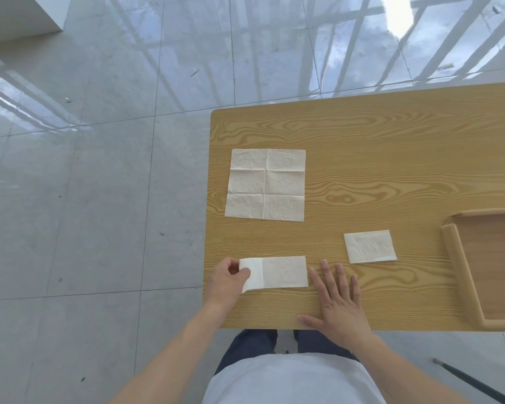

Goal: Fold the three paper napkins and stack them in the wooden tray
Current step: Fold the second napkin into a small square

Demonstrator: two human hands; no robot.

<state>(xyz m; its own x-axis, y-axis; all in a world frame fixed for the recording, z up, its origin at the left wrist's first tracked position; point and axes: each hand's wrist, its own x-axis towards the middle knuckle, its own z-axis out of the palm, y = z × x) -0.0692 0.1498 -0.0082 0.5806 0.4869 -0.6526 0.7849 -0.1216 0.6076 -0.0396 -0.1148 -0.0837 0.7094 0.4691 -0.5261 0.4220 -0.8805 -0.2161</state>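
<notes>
Three white paper napkins lie on the wooden table (362, 158). One unfolded napkin (266, 185) lies flat at the far left. A small folded napkin (370, 246) rests to the right, near the wooden tray (456, 266). A half-folded napkin strip (283, 272) lies near the front edge. My left hand (229, 277) pinches that strip's left end and curls it upward. My right hand (337, 298) lies flat on the table just right of the strip, fingers spread, holding nothing. The tray shows no napkin in its visible part.
The tray sits at the table's right front and runs out of frame. The table's left edge lies just past my left hand, with glossy grey floor tiles beyond. A dark rod (473, 383) lies on the floor at lower right.
</notes>
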